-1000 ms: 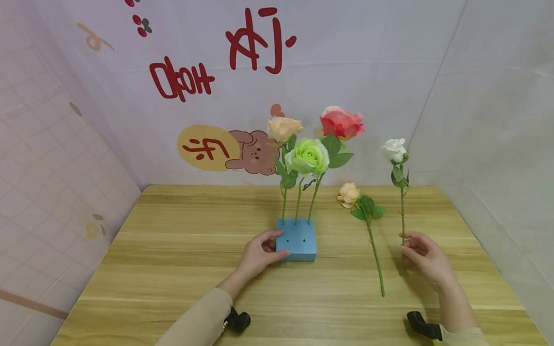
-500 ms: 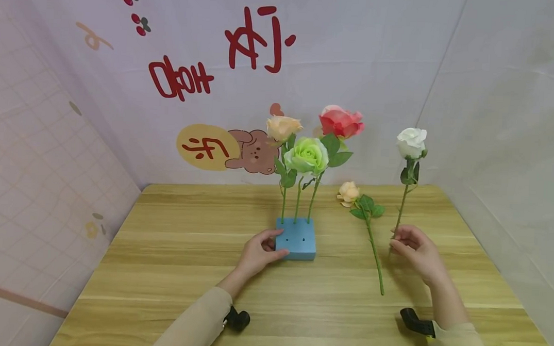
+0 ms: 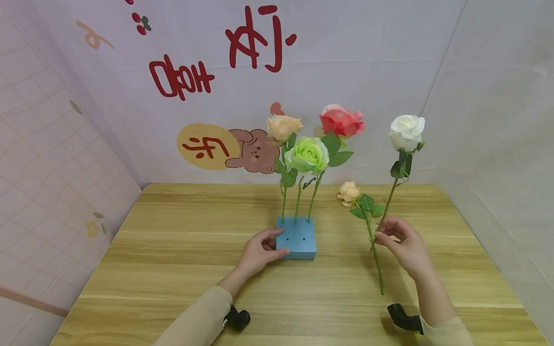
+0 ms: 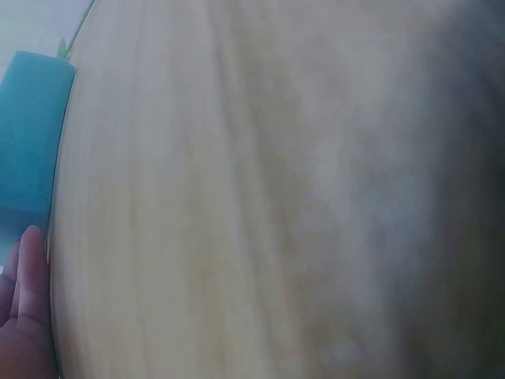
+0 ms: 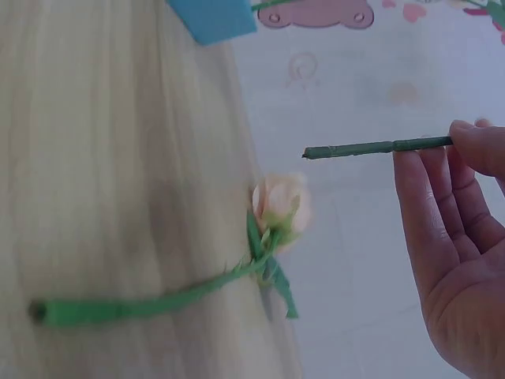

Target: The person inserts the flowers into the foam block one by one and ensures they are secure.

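On the table [image 3: 186, 241], the left hand [image 3: 257, 252] grips the blue block [image 3: 295, 242], thumb and fingers parted round its left side; the right hand [image 3: 406, 248] pinches the white rose [image 3: 406, 133], thumb to fingertips on its stem, near a lying peach rose [image 3: 366, 204]; farther back, three standing roses [image 3: 308, 156] rise from the block.

Large red characters [image 3: 277, 44] on pale backdrop [image 3: 356, 68], red sign [image 3: 208, 148] on its yellow disc [image 3: 185, 153], readings uncertain
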`<state>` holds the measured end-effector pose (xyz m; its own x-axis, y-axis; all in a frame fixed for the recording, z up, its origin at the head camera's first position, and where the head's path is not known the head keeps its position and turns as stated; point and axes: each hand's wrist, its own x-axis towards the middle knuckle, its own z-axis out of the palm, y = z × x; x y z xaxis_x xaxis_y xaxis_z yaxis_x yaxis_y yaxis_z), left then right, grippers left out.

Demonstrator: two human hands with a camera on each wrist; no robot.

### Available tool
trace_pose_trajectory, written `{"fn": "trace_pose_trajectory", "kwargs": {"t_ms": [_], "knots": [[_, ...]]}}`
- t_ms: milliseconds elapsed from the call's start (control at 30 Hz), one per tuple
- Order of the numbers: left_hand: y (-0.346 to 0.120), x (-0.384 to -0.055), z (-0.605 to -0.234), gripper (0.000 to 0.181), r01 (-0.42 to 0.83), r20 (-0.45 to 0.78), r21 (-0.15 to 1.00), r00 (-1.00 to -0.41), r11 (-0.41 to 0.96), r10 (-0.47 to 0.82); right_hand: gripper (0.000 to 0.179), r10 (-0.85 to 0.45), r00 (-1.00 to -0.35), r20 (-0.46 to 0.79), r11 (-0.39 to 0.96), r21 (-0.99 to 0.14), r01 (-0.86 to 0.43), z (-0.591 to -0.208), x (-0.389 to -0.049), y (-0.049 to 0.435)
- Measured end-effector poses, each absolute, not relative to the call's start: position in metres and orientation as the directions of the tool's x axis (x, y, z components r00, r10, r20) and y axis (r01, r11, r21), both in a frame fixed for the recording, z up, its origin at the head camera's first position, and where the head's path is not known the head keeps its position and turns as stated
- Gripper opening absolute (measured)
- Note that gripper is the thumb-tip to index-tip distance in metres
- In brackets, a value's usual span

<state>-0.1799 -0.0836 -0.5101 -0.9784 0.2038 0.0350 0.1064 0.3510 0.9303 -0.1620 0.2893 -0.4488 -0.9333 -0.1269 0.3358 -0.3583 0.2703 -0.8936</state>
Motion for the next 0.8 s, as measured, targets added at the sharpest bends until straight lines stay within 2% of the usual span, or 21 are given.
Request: {"fn": "trace_pose_trajectory", "kwargs": {"t_ms": [467, 800], "knots": [[-0.083, -0.180, -0.510, 0.057, 0.104, 0.035, 0.933, -0.979, 0.346, 0.203, 0.018, -0.153, -0.904, 0.400, 0.301, -0.852, -0.428, -0.416, -0.162, 0.228], [-0.083, -0.180, -0.510, 0.057, 0.101, 0.030, 0.930, -0.979, 0.352, 0.203, 0.019, -0.179, -0.891, 0.418, 0.325, -0.829, -0.455, -0.408, -0.166, 0.189]]}}
